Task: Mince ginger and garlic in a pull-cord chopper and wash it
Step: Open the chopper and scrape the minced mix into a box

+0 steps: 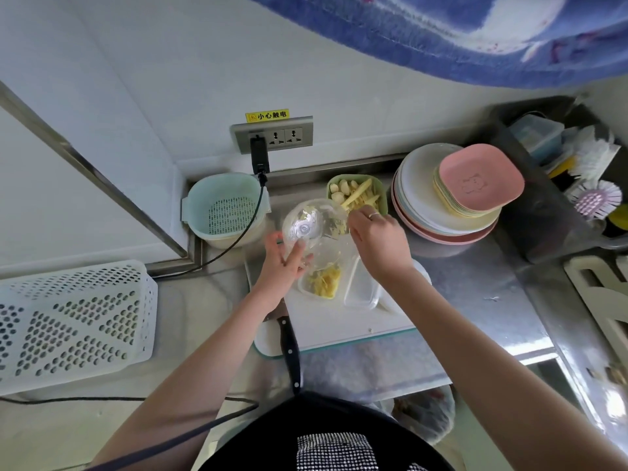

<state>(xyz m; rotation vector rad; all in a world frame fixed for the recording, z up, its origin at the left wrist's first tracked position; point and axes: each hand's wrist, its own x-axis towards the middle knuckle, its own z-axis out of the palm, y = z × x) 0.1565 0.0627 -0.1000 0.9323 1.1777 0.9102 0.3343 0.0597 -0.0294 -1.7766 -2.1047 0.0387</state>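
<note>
Nearest, at 6 o'clock: dark top with a checked patch, both bare forearms reaching up to the counter. Black-handled knife [289,351] lies across the near-left edge of the white cutting board [339,321], handle toward the person, blade tip hidden under the left wrist. White perforated basket [68,321] sits at 9 o'clock, a black cable running below it.

On the board: a clear tub [323,282] holding yellow minced ginger and garlic, and just to its right a second clear tub [362,287] (contents not discernible).

Left hand [283,263] holds the clear chopper bowl [314,222] tilted above the mince tub, fingers spread around its base, mouth facing right and down; yellow bits cling to its inner wall. Right hand [377,236], ring on one finger, reaches into the bowl's mouth with fingers bent; whether it grips anything I cannot tell (fingertips hidden behind the rim).

Beyond, at 12 o'clock: green dish [382,198] of garlic cloves and ginger strips, touching the bowl's far edge in view. Mint strainer bowl [224,205] at 11 o'clock under the wall socket [272,134], with a black plug and a yellow warning label above. At 1 o'clock, a stack of plates [441,219] topped by a pink square plate [481,180]. Far right at 2 o'clock, a dark rack [530,212] with brushes [594,198].
</note>
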